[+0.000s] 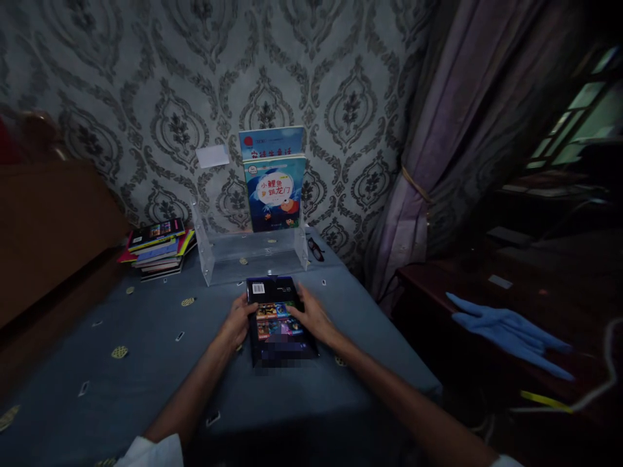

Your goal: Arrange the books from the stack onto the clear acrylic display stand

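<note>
A dark book (277, 334) with a barcode and rows of small colourful pictures on its cover is between my hands, above the front part of the table. My left hand (239, 319) grips its left edge, thumb on the cover. On its right edge is my right hand (311, 314), the thumb lying across the cover and the other fingers partly hidden behind. Just beyond stands a clear acrylic rack (253, 250). Upright in it are a blue picture book (275, 194) and, behind that, a taller light-blue book (270, 139).
A stack of books (160, 250) lies at the left, near a brown box-like piece (53, 227). Dark glasses (315, 250) rest right of the rack. Blue gloves (506, 331) lie on a dark red surface at the right. A curtain (428, 149) hangs beside the patterned wall.
</note>
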The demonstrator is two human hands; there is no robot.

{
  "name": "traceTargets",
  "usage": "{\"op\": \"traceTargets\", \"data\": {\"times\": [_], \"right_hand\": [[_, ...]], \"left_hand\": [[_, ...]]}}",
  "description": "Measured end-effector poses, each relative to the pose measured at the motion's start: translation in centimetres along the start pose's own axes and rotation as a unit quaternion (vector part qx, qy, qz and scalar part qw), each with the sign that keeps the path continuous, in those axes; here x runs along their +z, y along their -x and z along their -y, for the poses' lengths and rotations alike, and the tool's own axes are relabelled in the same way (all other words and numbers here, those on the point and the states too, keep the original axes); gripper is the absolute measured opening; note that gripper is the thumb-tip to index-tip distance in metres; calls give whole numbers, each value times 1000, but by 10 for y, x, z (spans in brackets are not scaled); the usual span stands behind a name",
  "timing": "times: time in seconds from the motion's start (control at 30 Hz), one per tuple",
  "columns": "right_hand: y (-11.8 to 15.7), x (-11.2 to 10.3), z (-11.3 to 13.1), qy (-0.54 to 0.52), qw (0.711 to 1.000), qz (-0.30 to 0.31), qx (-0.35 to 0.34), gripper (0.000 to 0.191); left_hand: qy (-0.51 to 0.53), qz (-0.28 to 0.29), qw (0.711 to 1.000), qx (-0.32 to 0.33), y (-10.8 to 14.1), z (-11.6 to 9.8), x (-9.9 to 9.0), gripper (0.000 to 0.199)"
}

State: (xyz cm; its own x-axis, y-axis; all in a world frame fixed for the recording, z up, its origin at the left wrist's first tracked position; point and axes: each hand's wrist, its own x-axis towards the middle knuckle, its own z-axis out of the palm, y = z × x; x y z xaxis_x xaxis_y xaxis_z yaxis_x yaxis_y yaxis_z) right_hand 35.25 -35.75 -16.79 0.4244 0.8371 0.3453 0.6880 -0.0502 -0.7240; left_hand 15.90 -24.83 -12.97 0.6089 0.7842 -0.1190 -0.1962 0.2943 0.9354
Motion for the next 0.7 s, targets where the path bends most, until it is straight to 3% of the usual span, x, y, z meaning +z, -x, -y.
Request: {"op": "traceTargets", "data": {"times": [0.1,0.2,0.3,0.4,0.47,0.53,0.7], "right_hand": [[-9,-14,1,-143,989,27,39,56],[-25,-31,17,-201,978,48,20,36],[-42,-50,42,-225,974,31,-8,30],[-46,-65,58,-230,968,-8,-95,23],[-37,-67,56,-184,974,-30,-130,18],[-20,-62,42,-99,981,-20,-168,16],[17,-41,5,50,972,103,-205,34]], "left_hand": [[-14,25,999,17,0,-10,1,46],[-38,30,998,47,-3,-32,5,49],[-72,72,985,143,-5,-66,9,54],[-168,129,944,254,-2,-90,4,51],[-275,164,905,279,7,-87,-8,42],[-383,202,860,272,20,-70,-23,37],[-567,218,764,217,46,-20,-47,59]]}}
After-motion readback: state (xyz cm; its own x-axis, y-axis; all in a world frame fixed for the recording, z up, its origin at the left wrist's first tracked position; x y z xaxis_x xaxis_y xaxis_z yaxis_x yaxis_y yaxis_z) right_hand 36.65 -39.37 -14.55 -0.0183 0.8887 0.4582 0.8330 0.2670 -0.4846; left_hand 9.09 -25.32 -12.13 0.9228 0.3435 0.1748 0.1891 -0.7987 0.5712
